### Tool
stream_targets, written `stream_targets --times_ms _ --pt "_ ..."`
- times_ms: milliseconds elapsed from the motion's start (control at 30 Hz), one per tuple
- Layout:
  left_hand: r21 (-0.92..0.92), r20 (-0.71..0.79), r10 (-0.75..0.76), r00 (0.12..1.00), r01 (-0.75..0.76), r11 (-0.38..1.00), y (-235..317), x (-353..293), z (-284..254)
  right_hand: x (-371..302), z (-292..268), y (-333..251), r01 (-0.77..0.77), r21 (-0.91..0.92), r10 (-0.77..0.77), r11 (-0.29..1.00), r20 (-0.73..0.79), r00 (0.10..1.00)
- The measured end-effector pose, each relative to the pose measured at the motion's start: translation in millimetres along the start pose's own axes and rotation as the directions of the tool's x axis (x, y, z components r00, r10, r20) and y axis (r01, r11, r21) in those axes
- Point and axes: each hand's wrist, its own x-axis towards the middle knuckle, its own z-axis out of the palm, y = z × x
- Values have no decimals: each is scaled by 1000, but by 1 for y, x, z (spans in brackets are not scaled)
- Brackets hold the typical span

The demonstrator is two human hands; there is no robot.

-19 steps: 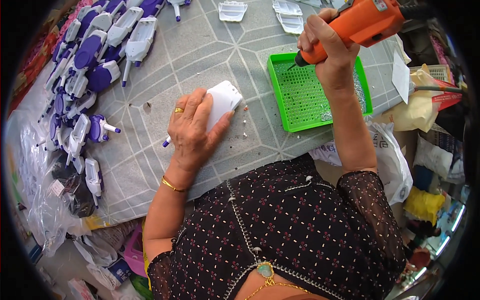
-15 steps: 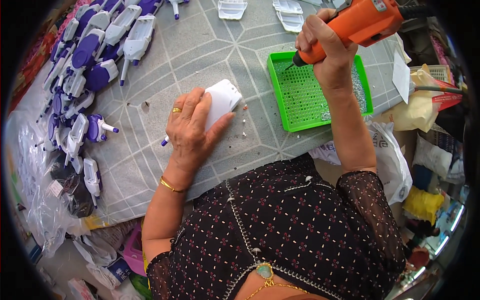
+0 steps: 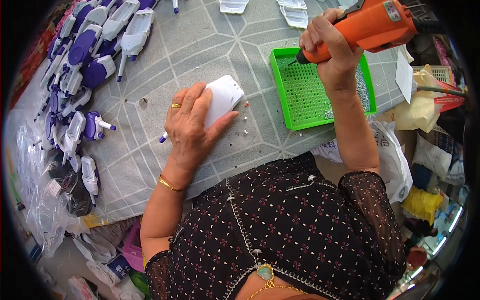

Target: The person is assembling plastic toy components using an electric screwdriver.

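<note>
My left hand is wrapped over a white plastic casing lying on the table, its fingers on the left side and thumb along the near right edge. A thin stem with a purple tip sticks out at the casing's lower left. My right hand grips an orange electric screwdriver by its front part. The bit points down and left over the far left part of a green tray. In that tray are a grid of small holes and many tiny silvery screws, gathered mostly at its right side.
White-and-purple assembled pieces are heaped along the table's left edge. White shells lie at the far side. Small white scraps sit beside the casing. Plastic bags hang at the right; a black bag lies at the left.
The screwdriver and my right hand have shifted slightly right, the bit still over the tray. My left hand stays on the casing. The whole view has shifted slightly.
</note>
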Motion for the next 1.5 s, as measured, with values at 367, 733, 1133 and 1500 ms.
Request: stream_targets --times_ms 367,733,1133,1500 --pt "-38 -12 -22 1000 21 999 0 0 1 -3 -1 -1 -15 19 14 1000 50 999" --pt "-32 -15 3 1000 -3 999 -5 -2 1 1 22 -37 -85 183 95 979 -45 994" --pt "-46 -27 5 1000 -7 999 -5 1 1 -7 91 -29 -288 323 277 902 81 958" --pt "-43 -28 20 999 -21 999 -8 1 0 -10 98 -17 -282 341 285 897 43 958"
